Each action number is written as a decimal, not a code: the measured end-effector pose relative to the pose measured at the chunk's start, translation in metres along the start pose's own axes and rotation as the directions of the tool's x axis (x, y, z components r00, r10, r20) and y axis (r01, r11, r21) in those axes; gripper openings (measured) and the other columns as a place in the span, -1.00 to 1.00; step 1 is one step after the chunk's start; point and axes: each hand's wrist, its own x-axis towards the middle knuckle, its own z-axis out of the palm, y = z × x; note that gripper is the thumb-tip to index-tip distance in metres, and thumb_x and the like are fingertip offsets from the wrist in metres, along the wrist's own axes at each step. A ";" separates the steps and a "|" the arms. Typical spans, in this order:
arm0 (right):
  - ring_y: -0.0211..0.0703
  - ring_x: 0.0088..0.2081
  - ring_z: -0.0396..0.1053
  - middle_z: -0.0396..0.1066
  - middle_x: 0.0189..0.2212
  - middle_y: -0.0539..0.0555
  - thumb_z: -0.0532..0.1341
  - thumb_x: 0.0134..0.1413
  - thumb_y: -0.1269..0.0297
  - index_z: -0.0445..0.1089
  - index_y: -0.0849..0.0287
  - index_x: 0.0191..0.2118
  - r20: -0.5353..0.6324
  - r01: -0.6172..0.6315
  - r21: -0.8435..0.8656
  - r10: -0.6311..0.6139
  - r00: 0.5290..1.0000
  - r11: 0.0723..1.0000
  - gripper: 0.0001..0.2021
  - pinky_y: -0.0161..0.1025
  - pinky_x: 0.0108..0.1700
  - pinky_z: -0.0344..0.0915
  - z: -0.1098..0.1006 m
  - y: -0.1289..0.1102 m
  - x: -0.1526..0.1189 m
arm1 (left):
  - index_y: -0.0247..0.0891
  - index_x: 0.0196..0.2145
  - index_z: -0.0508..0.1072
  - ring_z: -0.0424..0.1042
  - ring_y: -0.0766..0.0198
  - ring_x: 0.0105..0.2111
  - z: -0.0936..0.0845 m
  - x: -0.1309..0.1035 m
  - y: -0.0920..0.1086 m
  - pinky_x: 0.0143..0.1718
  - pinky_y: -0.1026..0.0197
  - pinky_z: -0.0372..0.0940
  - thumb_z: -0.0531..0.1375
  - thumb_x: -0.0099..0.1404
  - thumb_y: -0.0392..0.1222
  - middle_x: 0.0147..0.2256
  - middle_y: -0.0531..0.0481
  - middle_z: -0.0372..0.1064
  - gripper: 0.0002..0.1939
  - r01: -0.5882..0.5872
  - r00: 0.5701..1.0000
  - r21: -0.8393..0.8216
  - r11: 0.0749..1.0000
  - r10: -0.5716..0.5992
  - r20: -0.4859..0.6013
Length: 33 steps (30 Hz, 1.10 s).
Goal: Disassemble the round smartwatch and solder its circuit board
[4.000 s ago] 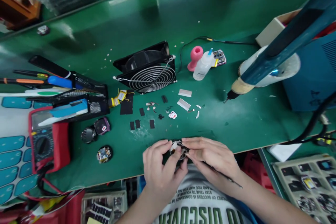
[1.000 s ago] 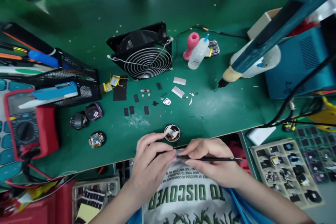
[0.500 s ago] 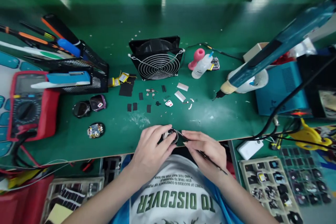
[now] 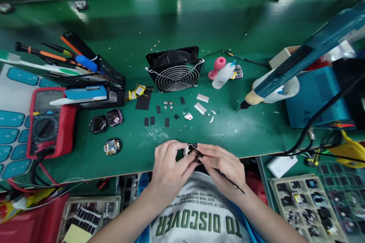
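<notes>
At the table's front edge, my left hand (image 4: 171, 165) grips a small round device (image 4: 188, 150) with a white and dark face, thumb and fingers on its rim. My right hand (image 4: 224, 165) pinches a thin dark tool (image 4: 230, 183), whose tip reaches the device; the exact contact point is hidden by the fingers. Just beyond the hands lie a small white part with red marks (image 4: 188, 116), black pads (image 4: 167, 122) and two pale strips (image 4: 200, 108). A round circuit assembly (image 4: 112, 146) rests further left.
A fan (image 4: 177, 78) stands at the back middle, with a clear bottle (image 4: 224, 75) to its right. A red multimeter (image 4: 47, 121) and a mesh tool holder (image 4: 114, 93) are left. The blue soldering-type handle (image 4: 273, 76) slants in from the right. Parts trays (image 4: 306, 205) flank my body below.
The view has shifted, so the bench items appear lower and further right. My right fingers have drawn in closer to the device, and its face shows at a different angle.
</notes>
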 end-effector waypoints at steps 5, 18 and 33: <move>0.04 -0.04 0.61 0.63 -0.14 0.25 0.26 0.20 0.67 0.49 0.22 -0.19 0.019 -0.015 -0.010 0.015 1.000 1.000 -0.79 -0.04 -0.05 0.64 0.001 -0.003 0.006 | -0.18 -0.19 0.60 0.40 0.07 -0.05 0.001 0.000 -0.001 -0.06 0.01 0.26 0.29 0.39 -0.21 -0.13 -0.11 0.44 -0.93 -0.004 1.000 0.011 1.000 0.004 0.008; 0.01 -0.01 0.61 0.63 -0.13 0.20 0.22 0.30 0.57 0.51 0.20 -0.03 0.009 -0.123 -0.120 0.125 0.992 0.985 -0.77 -0.11 0.06 0.63 0.002 -0.008 -0.005 | -0.17 -0.13 0.58 0.40 0.06 -0.04 0.002 -0.001 0.002 -0.08 0.03 0.24 0.30 0.38 -0.25 -0.12 -0.13 0.42 -0.89 -0.012 1.000 0.046 0.999 0.012 0.015; -0.02 -0.11 0.64 0.64 -0.17 0.15 0.26 0.22 0.62 0.52 0.15 -0.18 0.052 -0.123 -0.059 0.126 0.991 0.991 -0.78 -0.13 -0.09 0.66 -0.002 -0.005 0.011 | -0.19 -0.14 0.55 0.42 0.06 -0.03 0.003 -0.004 0.001 -0.07 0.02 0.25 0.27 0.41 -0.25 -0.12 -0.11 0.43 -0.91 -0.016 1.000 0.069 0.997 0.015 0.014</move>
